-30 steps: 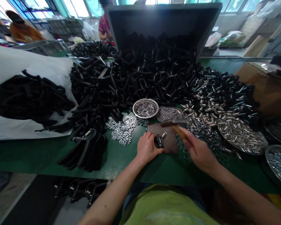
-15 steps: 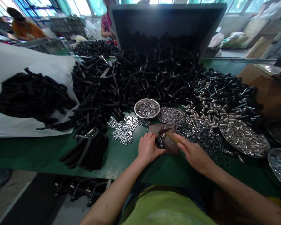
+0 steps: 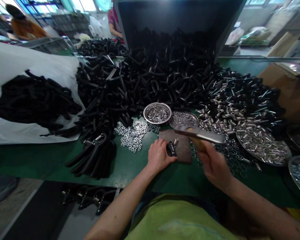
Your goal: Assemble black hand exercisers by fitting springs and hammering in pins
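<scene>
Pinching the black part (image 3: 172,150) on the brown plate (image 3: 185,153) with the left grip (image 3: 158,154), clasping the raised hammer (image 3: 201,134) by its handle in the right grip (image 3: 215,166); best to brace firmly, strike squarely.

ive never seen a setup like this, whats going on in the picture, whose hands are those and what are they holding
There is no machine here: those are a person's two bare hands, seen from a camera worn on that person's head, looking forward and down. The left hand holds a small black part on a dark plate, with a metal spring beside it. The right hand grips a hammer, its head raised. On the green table lie small shiny rings, a metal bowl of little metal bits, loose springs and a big heap of black pieces.
</scene>
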A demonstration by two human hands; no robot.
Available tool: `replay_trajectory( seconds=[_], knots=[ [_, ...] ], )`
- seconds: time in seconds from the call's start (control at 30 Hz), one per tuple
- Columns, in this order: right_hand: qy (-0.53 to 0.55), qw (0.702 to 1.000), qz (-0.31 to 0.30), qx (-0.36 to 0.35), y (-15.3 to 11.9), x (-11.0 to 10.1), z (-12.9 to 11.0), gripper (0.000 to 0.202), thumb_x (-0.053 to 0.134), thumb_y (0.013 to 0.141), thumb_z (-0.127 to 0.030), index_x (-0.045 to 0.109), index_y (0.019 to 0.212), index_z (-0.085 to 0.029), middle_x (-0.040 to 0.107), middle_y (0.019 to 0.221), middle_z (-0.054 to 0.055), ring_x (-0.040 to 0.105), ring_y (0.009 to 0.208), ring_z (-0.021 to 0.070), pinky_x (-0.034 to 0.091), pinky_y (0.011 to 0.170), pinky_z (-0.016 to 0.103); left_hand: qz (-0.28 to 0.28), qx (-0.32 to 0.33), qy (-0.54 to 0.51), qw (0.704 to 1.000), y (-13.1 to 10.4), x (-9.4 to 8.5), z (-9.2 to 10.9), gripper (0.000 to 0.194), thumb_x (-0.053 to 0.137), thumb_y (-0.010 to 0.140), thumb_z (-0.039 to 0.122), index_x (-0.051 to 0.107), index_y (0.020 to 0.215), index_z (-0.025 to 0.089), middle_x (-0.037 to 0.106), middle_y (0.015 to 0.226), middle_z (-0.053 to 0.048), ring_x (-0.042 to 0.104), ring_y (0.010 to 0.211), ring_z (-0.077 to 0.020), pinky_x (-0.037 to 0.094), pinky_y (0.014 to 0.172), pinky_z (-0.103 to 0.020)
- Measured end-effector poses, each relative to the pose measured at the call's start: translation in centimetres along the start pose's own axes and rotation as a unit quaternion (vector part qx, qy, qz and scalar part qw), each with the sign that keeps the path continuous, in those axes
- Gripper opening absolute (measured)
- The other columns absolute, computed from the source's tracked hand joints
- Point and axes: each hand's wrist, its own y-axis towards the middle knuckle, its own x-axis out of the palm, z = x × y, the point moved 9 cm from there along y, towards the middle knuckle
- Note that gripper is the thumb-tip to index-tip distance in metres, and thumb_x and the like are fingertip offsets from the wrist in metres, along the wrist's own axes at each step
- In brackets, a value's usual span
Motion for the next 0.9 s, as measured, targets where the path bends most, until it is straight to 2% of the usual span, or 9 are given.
replay_trajectory(
  seconds=[0.1,0.17,0.3,0.4,0.47,0.6,0.67,0.77,0.9],
  knots=[
    [-0.035,0.992,-0.116,0.029,-0.4,3.4,1.8,0.042,0.035,0.093,-0.027,0.044,0.134,-0.022,0.069,0.11,0.008,0.069,0.086,0.0231,0.054,0.072,0.034,-0.004,-0.004,0.002,1.0,-0.1,0.1,0.0,0.056,0.075,0.06,0.052,0.057,0.103,0.02,0.058,0.107,-0.006,0.05,0.1,-0.0258,0.04,0.082,-0.037],
    [-0.053,0.99,-0.123,0.051,-0.4,3.9,3.2,0.043,0.034,0.094,-0.029,0.043,0.136,-0.024,0.067,0.115,0.007,0.068,0.091,0.0233,0.054,0.076,0.036,-0.008,-0.004,0.003,1.0,-0.2,0.2,-0.1,0.058,0.075,0.06,0.053,0.056,0.105,0.02,0.057,0.109,-0.006,0.05,0.1,-0.0268,0.041,0.083,-0.038],
    [-0.149,0.986,-0.022,0.077,0.0,0.8,5.4,0.044,0.035,0.095,-0.035,0.041,0.137,-0.027,0.061,0.125,0.006,0.066,0.095,0.0239,0.052,0.074,0.036,-0.042,0.046,-0.021,0.998,-0.2,0.3,-0.5,0.061,0.073,0.065,0.051,0.053,0.113,0.019,0.056,0.112,-0.008,0.05,0.103,-0.0269,0.041,0.084,-0.038],
    [-0.286,0.949,0.056,0.123,-0.5,-2.5,8.3,0.044,0.037,0.094,-0.038,0.044,0.136,-0.027,0.067,0.111,0.008,0.066,0.08,0.0242,0.046,0.058,0.033,-0.072,0.055,-0.059,0.994,-0.1,0.2,-1.3,0.03,0.066,0.077,0.033,0.057,0.103,0.02,0.058,0.105,-0.006,0.053,0.1,-0.0234,0.042,0.084,-0.034],
    [-0.362,0.915,0.086,0.155,-0.9,-4.1,10.8,0.044,0.037,0.093,-0.038,0.046,0.135,-0.025,0.068,0.097,0.01,0.063,0.071,0.0241,0.038,0.05,0.031,-0.076,0.026,-0.09,0.993,0.0,-0.2,-2.0,0.014,0.058,0.082,0.026,0.057,0.095,0.021,0.061,0.097,-0.006,0.055,0.095,-0.0224,0.042,0.08,-0.033],
    [-0.421,0.884,0.096,0.182,-1.0,-5.4,14.3,0.04,0.039,0.092,-0.033,0.053,0.127,-0.02,0.062,0.08,0.012,0.056,0.067,0.0253,0.03,0.048,0.031,-0.046,-0.089,-0.253,0.962,-0.3,-0.6,-3.0,0.011,0.047,0.087,0.03,0.049,0.093,0.021,0.062,0.084,-0.003,0.058,0.076,-0.0193,0.041,0.068,-0.03],
    [-0.425,0.885,0.119,0.148,-0.3,-5.4,13.0,0.038,0.041,0.091,-0.031,0.056,0.123,-0.018,0.061,0.084,0.014,0.055,0.075,0.0273,0.034,0.054,0.033,-0.032,-0.142,-0.391,0.909,-0.7,-0.2,-2.8,0.014,0.046,0.086,0.035,0.045,0.09,0.021,0.06,0.077,0.0,0.056,0.064,-0.015,0.04,0.06,-0.026],
    [-0.351,0.922,0.164,0.009,1.1,-3.7,6.9,0.043,0.044,0.091,-0.033,0.05,0.129,-0.015,0.061,0.098,0.015,0.055,0.088,0.0266,0.041,0.068,0.036,-0.016,-0.189,-0.546,0.816,-1.2,0.6,-1.7,0.021,0.05,0.083,0.04,0.044,0.09,0.021,0.052,0.068,0.005,0.046,0.051,-0.0095,0.037,0.05,-0.022],
    [-0.201,0.955,0.134,-0.171,2.4,1.0,-1.6,0.044,0.05,0.089,-0.037,0.051,0.127,-0.015,0.063,0.082,0.008,0.058,0.075,0.0197,0.044,0.065,0.029,-0.018,-0.207,-0.621,0.756,-1.8,0.9,0.7,0.029,0.055,0.079,0.043,0.047,0.093,0.019,0.044,0.062,0.007,0.04,0.046,-0.0074,0.033,0.044,-0.02]
  ],
)
